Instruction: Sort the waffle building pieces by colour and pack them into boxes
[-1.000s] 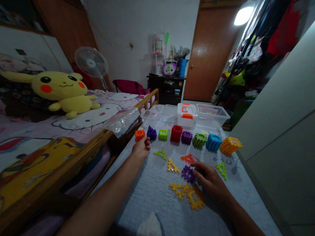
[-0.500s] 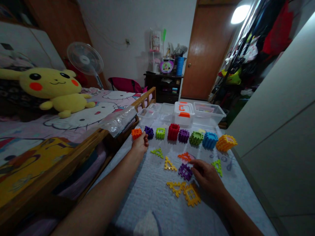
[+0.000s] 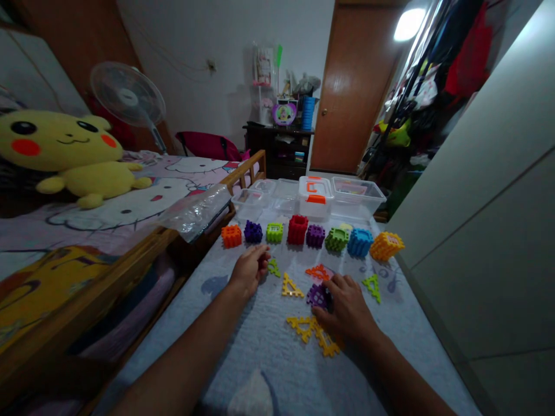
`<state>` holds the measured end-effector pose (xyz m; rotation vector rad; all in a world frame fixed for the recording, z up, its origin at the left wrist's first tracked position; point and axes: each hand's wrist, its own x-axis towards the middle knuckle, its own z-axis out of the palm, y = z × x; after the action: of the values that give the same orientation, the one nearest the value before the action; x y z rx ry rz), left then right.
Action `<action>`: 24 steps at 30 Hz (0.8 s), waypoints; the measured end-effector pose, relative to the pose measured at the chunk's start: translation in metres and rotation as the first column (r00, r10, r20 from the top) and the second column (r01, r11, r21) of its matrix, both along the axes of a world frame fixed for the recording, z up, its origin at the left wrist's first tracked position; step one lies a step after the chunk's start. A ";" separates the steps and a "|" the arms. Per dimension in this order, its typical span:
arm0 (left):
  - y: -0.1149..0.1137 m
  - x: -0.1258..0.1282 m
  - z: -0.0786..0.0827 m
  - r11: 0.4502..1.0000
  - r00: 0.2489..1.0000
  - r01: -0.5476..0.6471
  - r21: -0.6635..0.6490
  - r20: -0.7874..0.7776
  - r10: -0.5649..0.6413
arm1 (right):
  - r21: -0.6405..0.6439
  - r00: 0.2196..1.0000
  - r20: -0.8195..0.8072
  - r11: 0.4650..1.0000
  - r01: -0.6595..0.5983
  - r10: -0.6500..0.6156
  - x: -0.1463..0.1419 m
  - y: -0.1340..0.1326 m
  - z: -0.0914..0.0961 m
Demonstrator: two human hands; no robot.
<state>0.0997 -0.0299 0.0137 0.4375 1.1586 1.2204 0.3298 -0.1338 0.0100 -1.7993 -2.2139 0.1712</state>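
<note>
Purple piece: The flat purple piece [image 3: 316, 294] with a toothed edge lies near the middle of the blue cloth [image 3: 260, 352], and its right part is hidden by a hand.
Right hand: The right hand [image 3: 347, 306] is over this right part; its thumb stands apart from the fingers, but whether they are clamped on the piece I cannot tell.
Left hand: The left hand [image 3: 250, 270] is near the left green triangle [image 3: 274, 267] and covers a part of it; its fingers are bent and close together, and I cannot tell if something is inside.
Loose pieces: The orange triangle [image 3: 318, 271] lies just behind the purple piece, and the small yellow triangle [image 3: 291, 287] lies at its left. In front are the bigger yellow triangle [image 3: 300, 326] and a yellow square [image 3: 327, 345], partly under the right hand. The right green triangle [image 3: 372, 287] lies beyond the right hand, apart.
Row of stacks: Behind stand eight stacks of pieces, from the orange stack [image 3: 231, 236] to the yellow stack [image 3: 387, 247].
Boxes: Farther back are clear plastic boxes [image 3: 362, 199] and a lidded box [image 3: 315, 202] with orange clips.
Bed: At left, a yellow plush toy [image 3: 93, 176] sits on the bed.
</note>
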 end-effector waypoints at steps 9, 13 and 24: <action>-0.010 -0.014 -0.017 0.807 0.589 0.371 0.459 -0.789 0.178 | -0.032 0.998 -0.046 0.999 0.031 -0.033 -0.002 -0.001 0.001; -0.001 -0.021 -0.025 0.767 0.362 0.456 0.451 -0.882 0.303 | 0.034 0.991 -0.091 0.995 -0.095 0.097 0.009 0.012 0.013; 0.005 -0.022 -0.035 0.781 0.240 0.504 0.370 -0.928 0.285 | 0.025 0.965 0.263 1.000 0.016 -0.022 0.031 0.149 0.065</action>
<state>0.0782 -0.0250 -0.0215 2.0698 1.6641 1.1106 0.3612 0.0150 0.0752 -1.9276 -2.3610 -0.1033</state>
